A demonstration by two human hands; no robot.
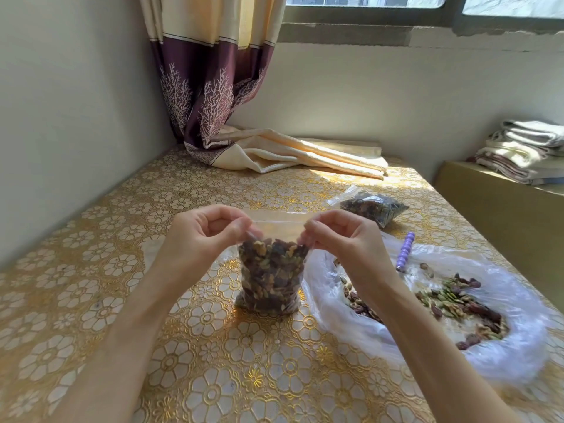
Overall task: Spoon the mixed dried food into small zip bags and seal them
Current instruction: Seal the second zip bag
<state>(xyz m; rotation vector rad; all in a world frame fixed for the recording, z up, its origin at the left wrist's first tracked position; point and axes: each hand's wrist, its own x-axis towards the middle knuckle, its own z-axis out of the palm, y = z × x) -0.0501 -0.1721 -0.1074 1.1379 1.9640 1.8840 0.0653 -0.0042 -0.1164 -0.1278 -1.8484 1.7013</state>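
At centre of the surface (100, 300), the small zip bag (270, 279) stands upright, bottom resting on the cloth, nearly full of mixed dried food. Both grips are clenched on its top: left hand (201, 236) pinches the 9 o'clock corner, right hand (341, 236) the 3 o'clock corner. Zip strip runs 9-to-3 btwn them, stretched flat, w/ empty plastic above the fill. Sealing looks like the step in hand; can't tell if the strip is pressed closed yet. Loose mix lies on the plastic sheet (351, 325) at 3 o'clock, purple-handled spoon (405, 251) at 2, a filled bag (374, 207) at 1.
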